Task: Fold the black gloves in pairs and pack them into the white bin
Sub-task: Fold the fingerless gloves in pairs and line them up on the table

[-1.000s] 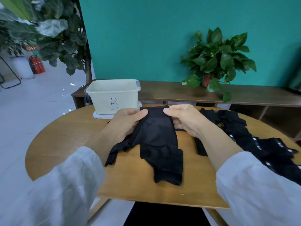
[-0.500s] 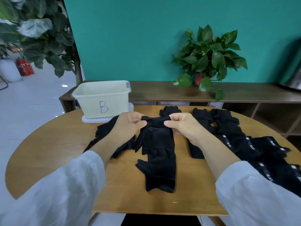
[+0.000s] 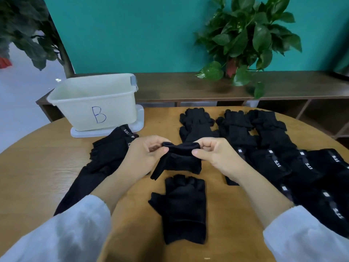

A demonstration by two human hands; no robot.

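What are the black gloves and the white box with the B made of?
The gloves look like soft knitted or stretchy cloth: matte, no shine, and the one pinched between the left hand and right hand bends and sags. The white box looks like hard plastic: smooth, slightly see-through walls with a moulded rim. The table looks like wood, or a wood-look surface, with grain lines.

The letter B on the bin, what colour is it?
Blue, handwritten on the white bin, in the head view.

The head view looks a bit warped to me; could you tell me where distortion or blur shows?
Head view: wide-angle bending curves the round table edge and leans the side plant; the white bin and both sleeves look soft; the black gloves lose detail.
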